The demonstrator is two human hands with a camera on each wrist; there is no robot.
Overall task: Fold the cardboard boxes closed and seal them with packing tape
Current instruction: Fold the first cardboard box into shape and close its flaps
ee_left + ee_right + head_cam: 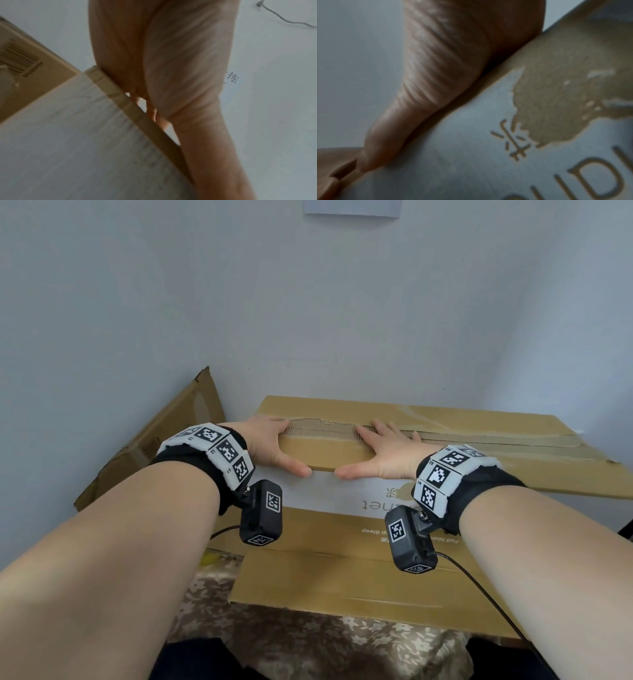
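Note:
A large cardboard box (479, 453) lies ahead with its top flaps folded down. A torn strip of bare corrugation (322, 428) and old tape residue run along the seam. My left hand (270, 443) lies flat on the near flap at the box's left end, with its thumb along the front edge. My right hand (380, 453) presses flat beside it, thumb tips nearly meeting. The left wrist view shows my left hand (171, 67) against the flap edge (137, 115). In the right wrist view my right thumb (436, 81) lies on the printed white face (479, 155). No tape roll is visible.
A flattened cardboard piece (164, 440) leans on the wall at the left. A brown front flap (342, 577) hangs toward me over a floral cloth (308, 645). A black cable (479, 587) trails from the right wrist camera. The pale wall stands close behind.

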